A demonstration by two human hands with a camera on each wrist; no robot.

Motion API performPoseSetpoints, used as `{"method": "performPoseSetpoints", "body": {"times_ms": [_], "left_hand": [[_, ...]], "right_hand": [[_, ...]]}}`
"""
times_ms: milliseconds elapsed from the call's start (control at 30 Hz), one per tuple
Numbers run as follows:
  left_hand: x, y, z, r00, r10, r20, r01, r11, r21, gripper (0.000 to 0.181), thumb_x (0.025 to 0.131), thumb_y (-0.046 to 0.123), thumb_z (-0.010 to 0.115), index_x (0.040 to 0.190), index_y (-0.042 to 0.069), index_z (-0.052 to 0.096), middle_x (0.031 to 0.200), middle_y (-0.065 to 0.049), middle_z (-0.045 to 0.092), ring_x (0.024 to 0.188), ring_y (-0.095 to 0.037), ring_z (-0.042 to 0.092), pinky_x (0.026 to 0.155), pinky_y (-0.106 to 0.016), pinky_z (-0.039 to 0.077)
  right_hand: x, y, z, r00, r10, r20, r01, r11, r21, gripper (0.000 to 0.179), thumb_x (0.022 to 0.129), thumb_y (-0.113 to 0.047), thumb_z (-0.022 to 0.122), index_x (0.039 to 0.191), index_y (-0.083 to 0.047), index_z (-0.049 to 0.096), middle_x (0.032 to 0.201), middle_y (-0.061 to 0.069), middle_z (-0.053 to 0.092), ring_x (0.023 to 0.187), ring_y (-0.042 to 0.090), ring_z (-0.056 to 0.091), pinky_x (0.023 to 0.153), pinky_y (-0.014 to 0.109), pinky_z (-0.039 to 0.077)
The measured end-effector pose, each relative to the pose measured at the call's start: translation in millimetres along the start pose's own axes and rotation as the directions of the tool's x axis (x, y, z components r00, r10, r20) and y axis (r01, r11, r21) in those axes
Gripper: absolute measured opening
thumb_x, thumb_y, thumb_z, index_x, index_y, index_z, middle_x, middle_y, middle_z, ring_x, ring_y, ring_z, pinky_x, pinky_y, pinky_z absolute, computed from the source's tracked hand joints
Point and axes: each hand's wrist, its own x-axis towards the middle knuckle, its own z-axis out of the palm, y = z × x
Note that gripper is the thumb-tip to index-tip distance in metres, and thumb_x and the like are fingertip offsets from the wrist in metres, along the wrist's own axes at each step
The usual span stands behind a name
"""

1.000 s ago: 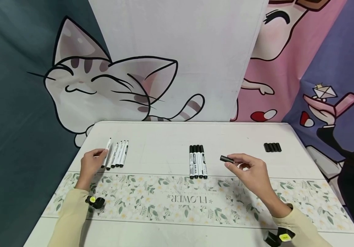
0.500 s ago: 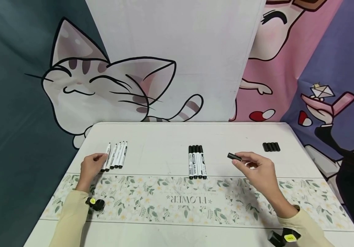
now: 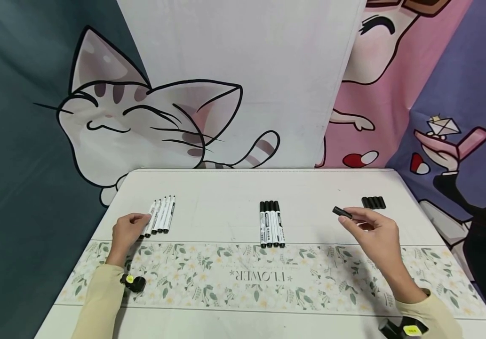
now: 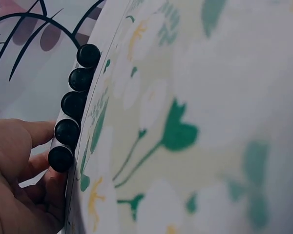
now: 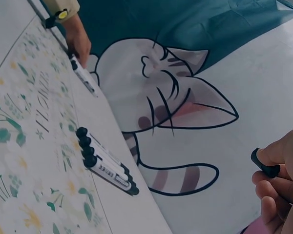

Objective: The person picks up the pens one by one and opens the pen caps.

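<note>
My left hand point(image 3: 125, 235) pinches the leftmost of several uncapped white markers point(image 3: 164, 216) lying side by side at the table's left. In the left wrist view, the held marker point(image 4: 60, 158) shows its black end at the bottom of the row, thumb and fingers about its barrel. My right hand point(image 3: 374, 234) pinches a black marker cap point(image 3: 342, 212) between thumb and fingertips, above the table at the right. The same cap point(image 5: 264, 164) shows clearly in the right wrist view. Just behind that hand lies a row of several black caps point(image 3: 373, 202).
Several capped markers point(image 3: 272, 223) lie in a tight row at mid-table, black caps pointing away. A floral printed strip point(image 3: 209, 273) crosses the white table point(image 3: 217, 188). Behind the table hangs a curtain point(image 3: 293, 70) with a cartoon cat.
My left hand has brought its marker down and right, against the uncapped row. My right hand has carried the black cap rightward, towards the other caps.
</note>
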Motion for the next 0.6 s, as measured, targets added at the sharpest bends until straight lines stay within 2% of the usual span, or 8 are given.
{"method": "performPoseSetpoints", "body": {"times_ms": [233,367,467,600], "left_hand": [[-1.3,5.3,-3.0,0.998,-0.054,0.027,0.054,0.998,-0.011,0.065,0.1,0.059,0.052,0.129,0.002,0.066,0.12,-0.019,0.064,0.1,-0.032,0.062,0.069,-0.032,0.045],[-5.2,9.1,-4.3,0.999,-0.043,-0.023,0.042,0.999,-0.031,0.065,0.101,0.059,0.051,0.132,0.003,0.063,0.123,-0.019,0.062,0.103,-0.035,0.061,0.075,-0.039,0.046],[-7.6,13.0,-3.3,0.995,0.005,-0.099,-0.011,0.998,-0.058,0.062,0.102,0.055,0.052,0.135,0.004,0.061,0.124,-0.018,0.062,0.108,-0.036,0.06,0.08,-0.044,0.046],[-13.1,25.9,0.7,0.973,0.115,-0.201,-0.133,0.988,-0.081,0.052,0.102,0.047,0.056,0.133,0.005,0.063,0.119,-0.015,0.066,0.105,-0.03,0.059,0.079,-0.04,0.045]], "right_hand": [[2.8,4,-11,0.999,0.047,-0.029,-0.047,0.999,0.0,0.028,0.087,-0.014,0.083,0.114,-0.006,0.078,0.088,-0.029,0.064,0.076,-0.006,0.061,0.068,0.008,0.047],[8.4,9,-16,0.996,0.075,-0.047,-0.075,0.997,0.001,0.031,0.087,-0.015,0.084,0.115,-0.005,0.077,0.086,-0.029,0.064,0.074,-0.007,0.061,0.066,0.008,0.047],[13.2,14,-19,0.993,0.1,-0.064,-0.099,0.995,0.007,0.031,0.086,-0.015,0.084,0.115,-0.005,0.077,0.084,-0.028,0.065,0.073,-0.006,0.062,0.066,0.008,0.047],[18.7,23,-23,0.987,0.13,-0.089,-0.13,0.991,0.015,0.031,0.086,-0.016,0.084,0.114,-0.004,0.077,0.083,-0.026,0.066,0.073,-0.004,0.063,0.066,0.008,0.048]]}}
